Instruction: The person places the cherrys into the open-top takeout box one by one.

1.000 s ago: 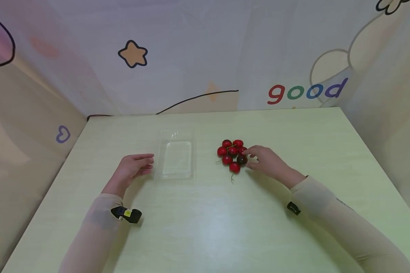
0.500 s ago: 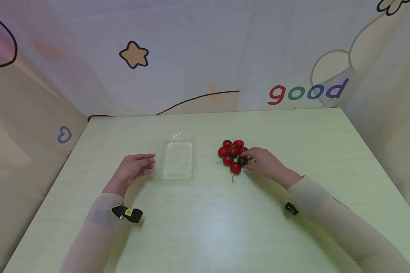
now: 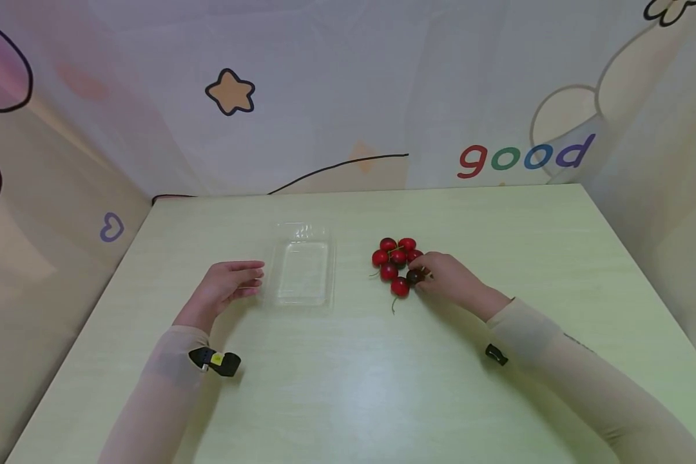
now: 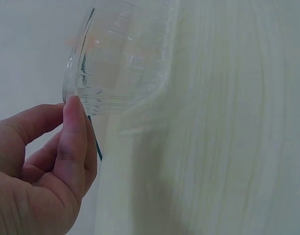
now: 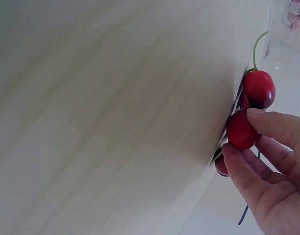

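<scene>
My right hand pinches a dark red cherry between thumb and fingertips, at the near right side of a cluster of red cherries. Some of the cherries have green stems. Left of the cluster sits a clear, shallow plastic box, with its open side up. At the left side of this box, my left hand pinches the rim between thumb and fingers; in the left wrist view the thumb lies right at the box's corner.
Everything rests on a pale wood-grain table. A printed cloth with a star and the word "good" rises behind it and along both sides. Small black cameras are strapped under the sleeves.
My right fingers have drawn together around the dark cherry and shifted it slightly toward me, away from the cherry behind it. The left hand and the box stay in place.
</scene>
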`<state>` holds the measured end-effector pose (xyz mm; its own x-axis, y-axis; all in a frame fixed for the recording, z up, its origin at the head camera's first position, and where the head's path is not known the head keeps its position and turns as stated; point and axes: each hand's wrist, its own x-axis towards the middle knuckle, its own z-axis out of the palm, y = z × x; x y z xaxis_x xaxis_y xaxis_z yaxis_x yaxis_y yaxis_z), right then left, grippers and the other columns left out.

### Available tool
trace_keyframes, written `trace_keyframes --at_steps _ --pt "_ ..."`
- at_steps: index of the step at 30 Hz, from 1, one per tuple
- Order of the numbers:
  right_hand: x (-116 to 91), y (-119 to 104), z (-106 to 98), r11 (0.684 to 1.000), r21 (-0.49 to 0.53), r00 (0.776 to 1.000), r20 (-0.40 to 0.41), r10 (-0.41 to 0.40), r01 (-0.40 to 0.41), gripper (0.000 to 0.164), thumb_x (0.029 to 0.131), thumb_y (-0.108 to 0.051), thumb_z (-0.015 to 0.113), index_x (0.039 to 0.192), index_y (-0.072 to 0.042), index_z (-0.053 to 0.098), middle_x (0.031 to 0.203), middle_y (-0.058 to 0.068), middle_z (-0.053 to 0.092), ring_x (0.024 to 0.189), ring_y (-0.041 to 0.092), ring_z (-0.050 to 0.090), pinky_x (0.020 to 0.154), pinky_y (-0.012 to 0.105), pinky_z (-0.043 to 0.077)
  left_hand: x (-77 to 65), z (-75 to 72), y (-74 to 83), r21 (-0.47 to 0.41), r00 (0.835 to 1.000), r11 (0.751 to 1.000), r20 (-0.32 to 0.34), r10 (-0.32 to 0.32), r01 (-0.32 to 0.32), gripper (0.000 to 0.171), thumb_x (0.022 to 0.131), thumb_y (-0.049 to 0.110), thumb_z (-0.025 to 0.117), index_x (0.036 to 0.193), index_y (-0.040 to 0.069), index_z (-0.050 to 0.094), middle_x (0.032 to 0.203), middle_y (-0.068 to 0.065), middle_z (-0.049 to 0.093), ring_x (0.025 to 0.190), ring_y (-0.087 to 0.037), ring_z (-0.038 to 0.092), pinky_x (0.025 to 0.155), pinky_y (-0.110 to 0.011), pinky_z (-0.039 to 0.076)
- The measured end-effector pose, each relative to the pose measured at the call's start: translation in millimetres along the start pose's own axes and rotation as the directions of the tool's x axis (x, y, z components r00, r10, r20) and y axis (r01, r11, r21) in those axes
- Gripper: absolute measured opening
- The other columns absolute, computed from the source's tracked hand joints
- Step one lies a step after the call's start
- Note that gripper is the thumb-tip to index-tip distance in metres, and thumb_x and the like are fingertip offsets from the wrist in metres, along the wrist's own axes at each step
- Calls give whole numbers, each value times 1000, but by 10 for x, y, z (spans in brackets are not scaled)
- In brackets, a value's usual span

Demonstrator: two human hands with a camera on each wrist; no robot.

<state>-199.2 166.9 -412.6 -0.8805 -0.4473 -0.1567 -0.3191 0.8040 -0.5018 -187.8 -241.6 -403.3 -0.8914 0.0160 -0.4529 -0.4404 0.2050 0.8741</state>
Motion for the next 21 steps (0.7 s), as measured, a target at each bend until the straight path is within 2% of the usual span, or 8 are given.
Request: trace_keyframes --at_steps 5,12,21 --pt "-11 1 -1 1000 -2 1000 3 -6 6 32 92 2 69 123 9 66 118 24 71 108 37 68 99 48 58 1 -2 4 -1 1000 1000 3 2 -2 47 104 8 56 147 -8 48 99 7 72 77 -1 66 72 -15 59" --pt "-61 7 -19 1000 13 1000 -5 -17 17 33 92 2 70 124 9 66 119 25 71 108 37 69 99 48 58 6 -5 -1 24 1000 1000 -9 -12 12 45 105 9 55 147 -6 50 104 4 72 80 -2 66 74 -14 59" --pt "-143 11 -49 1000 29 1000 -31 2 -1 34 93 0 70 125 8 66 120 24 71 108 37 68 98 48 58 21 4 -5 -21 1000 1000 4 -13 13 47 104 10 56 147 -8 48 88 11 70 76 -2 66 69 -14 58"
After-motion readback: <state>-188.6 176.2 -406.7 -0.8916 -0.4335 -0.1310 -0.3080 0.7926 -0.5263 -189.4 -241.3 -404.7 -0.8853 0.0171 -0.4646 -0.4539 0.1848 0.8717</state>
